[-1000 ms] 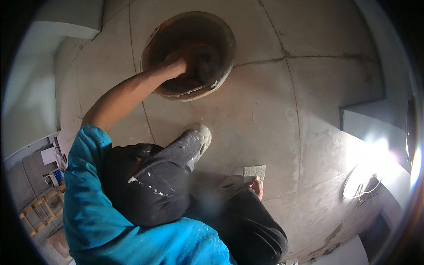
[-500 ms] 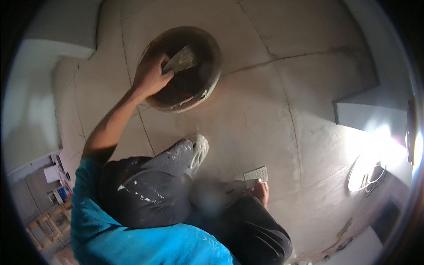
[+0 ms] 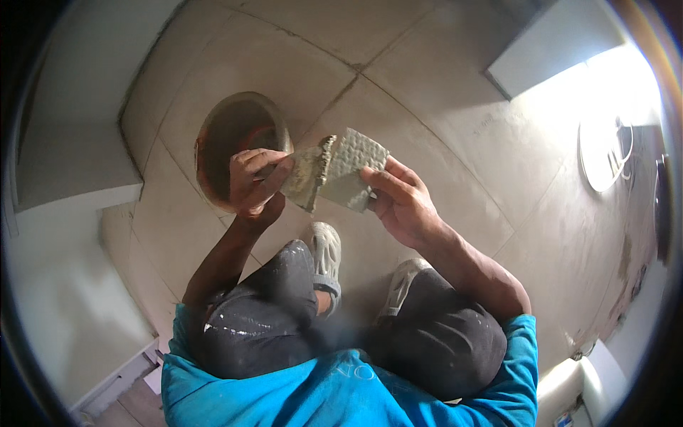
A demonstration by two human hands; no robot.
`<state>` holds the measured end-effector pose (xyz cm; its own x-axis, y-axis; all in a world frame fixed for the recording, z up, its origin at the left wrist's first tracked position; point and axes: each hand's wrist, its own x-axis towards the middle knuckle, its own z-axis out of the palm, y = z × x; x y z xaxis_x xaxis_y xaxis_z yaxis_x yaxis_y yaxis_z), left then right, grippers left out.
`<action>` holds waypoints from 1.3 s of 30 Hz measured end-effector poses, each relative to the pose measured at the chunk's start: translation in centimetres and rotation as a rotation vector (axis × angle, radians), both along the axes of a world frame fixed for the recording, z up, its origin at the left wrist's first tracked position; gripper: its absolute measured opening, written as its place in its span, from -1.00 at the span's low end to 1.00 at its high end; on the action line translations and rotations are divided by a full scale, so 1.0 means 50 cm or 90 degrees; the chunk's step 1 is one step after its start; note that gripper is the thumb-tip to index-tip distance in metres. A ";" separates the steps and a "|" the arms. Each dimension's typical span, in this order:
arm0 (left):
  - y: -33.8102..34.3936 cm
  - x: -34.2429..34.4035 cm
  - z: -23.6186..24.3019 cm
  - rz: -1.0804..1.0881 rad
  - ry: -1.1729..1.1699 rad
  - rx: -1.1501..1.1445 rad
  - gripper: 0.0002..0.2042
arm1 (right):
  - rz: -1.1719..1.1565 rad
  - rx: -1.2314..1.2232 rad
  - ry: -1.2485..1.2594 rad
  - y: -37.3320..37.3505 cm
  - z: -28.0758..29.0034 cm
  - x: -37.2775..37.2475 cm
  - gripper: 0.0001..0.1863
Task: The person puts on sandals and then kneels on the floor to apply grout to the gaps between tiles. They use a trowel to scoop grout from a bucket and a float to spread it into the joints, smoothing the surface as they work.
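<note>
My left hand (image 3: 257, 183) is closed around a putty knife (image 3: 302, 178), its blade pointing right with a thick ridge of grey paste along the edge. In my right hand (image 3: 404, 202) is a small square tile piece (image 3: 361, 158), gripped by its right side with thumb on top. The tile's upper face has a bumpy pattern, and its lower part looks smoother. The loaded blade edge meets or nearly meets the tile's left edge; contact cannot be made out exactly. Behind my left hand stands a round bucket (image 3: 279, 114) with a dark interior, partly hidden by that hand.
Large floor tiles (image 3: 455, 206) with visible joints lie around me. My shoes (image 3: 326, 249) are just below my hands. At the right a glaring light shines beside a coiled white cable (image 3: 592, 174). A pale wall block (image 3: 548, 50) juts in at upper right.
My left hand has come back from over the bucket with paste on the putty knife. My right hand has raised the tile from beside my knee to meet it. The view has shifted.
</note>
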<state>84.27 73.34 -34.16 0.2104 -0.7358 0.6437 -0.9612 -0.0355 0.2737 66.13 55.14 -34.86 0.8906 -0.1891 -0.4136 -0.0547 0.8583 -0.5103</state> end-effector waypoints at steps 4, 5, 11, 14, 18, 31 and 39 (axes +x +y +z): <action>-0.029 -0.011 -0.006 -0.106 -0.057 -0.002 -0.49 | -0.013 0.039 -0.064 0.004 0.011 -0.030 -0.62; -0.032 -0.013 -0.005 -0.098 -0.068 0.014 -0.49 | -0.018 0.033 -0.062 -0.002 0.016 -0.039 -0.63; -0.056 -0.026 -0.005 -0.055 -0.068 0.060 -0.52 | -0.063 0.057 -0.096 -0.006 0.014 -0.096 -0.60; -0.081 -0.050 -0.009 -0.036 0.158 0.082 -0.66 | -0.103 0.088 -0.053 -0.007 -0.001 -0.115 -0.59; -0.083 -0.080 -0.002 -0.076 0.576 0.278 -0.85 | -0.108 0.137 -0.053 -0.011 -0.028 -0.130 -0.59; -0.085 -0.090 -0.013 -0.123 0.870 0.700 -0.72 | -0.096 0.199 -0.101 -0.023 -0.123 -0.241 -0.66; -0.023 0.010 0.156 0.084 0.758 0.671 -0.73 | -0.431 -0.403 0.367 -0.176 -0.229 -0.578 -0.70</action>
